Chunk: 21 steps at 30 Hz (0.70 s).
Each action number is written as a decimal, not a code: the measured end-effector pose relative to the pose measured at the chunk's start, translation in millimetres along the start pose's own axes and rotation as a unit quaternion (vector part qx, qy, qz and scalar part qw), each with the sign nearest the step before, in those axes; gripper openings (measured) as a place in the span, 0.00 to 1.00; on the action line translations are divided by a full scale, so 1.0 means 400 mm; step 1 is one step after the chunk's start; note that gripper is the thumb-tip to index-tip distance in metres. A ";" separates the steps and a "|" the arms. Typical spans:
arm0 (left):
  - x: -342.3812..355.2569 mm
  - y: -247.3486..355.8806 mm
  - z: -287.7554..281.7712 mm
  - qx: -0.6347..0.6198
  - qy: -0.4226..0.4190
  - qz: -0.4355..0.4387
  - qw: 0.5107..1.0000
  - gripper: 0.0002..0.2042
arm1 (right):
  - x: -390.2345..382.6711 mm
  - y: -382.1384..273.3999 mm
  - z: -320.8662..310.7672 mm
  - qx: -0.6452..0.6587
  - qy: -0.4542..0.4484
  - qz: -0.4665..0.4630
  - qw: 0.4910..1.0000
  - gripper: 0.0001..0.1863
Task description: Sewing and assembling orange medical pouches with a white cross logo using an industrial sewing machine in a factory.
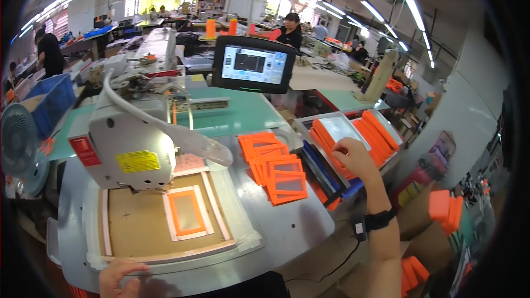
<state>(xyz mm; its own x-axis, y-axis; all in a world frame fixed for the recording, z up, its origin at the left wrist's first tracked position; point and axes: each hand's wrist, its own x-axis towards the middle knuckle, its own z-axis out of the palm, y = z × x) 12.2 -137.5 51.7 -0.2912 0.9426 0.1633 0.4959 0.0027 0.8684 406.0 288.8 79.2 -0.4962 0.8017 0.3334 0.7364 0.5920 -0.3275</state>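
Observation:
My left hand (118, 279) is at the near edge of the machine's grey table, thumb and forefinger apart, holding nothing. Over a tray (302, 126) of orange pieces at the right, my right hand (352, 156) hangs with its fingers loosely bent and nothing visible in them; its fingertips are partly hidden. Beneath the sewing machine head (130, 140) lies a tan sewing template (130, 223). An orange frame with a clear window (186, 212) sits in its white-bordered slot. Between template and tray, several similar orange frames (285, 179) lie in an overlapping pile.
A lit control screen (254, 65) stands behind the table. A blue crate (52, 102) and a fan (22, 138) are at the left. Boxes with orange pieces (444, 209) stand at the lower right. Other people work farther back.

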 end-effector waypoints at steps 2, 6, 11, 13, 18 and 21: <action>0.008 -0.033 0.000 0.025 0.015 -0.002 1.000 0.13 | -0.032 0.199 0.041 -0.099 0.088 0.052 0.990 0.11; 0.010 -0.066 0.054 0.171 0.099 -0.006 0.980 0.14 | -0.040 0.509 0.168 -0.213 0.123 0.098 0.964 0.19; -0.014 -0.079 0.114 0.357 0.233 0.055 0.903 0.14 | 0.010 0.504 0.260 -0.250 0.092 0.195 0.944 0.21; -0.036 -0.107 0.137 0.381 0.296 0.037 0.875 0.13 | 0.034 0.522 0.279 -0.253 0.101 0.207 0.940 0.14; -0.029 -0.128 0.158 0.446 0.326 0.064 0.831 0.12 | 0.058 0.595 0.208 -0.166 0.315 0.107 0.928 0.09; -0.025 -0.142 0.167 0.437 0.326 0.063 0.836 0.12 | 0.033 0.647 0.021 0.060 0.425 0.162 0.889 0.07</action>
<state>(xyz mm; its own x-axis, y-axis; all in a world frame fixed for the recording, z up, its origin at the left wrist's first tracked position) 41.5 -124.8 -30.6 -0.4347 0.5729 0.6948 0.8817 0.4281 0.1986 586.0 453.3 -8.7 0.2963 0.6092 0.7356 0.6983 0.3872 -0.6020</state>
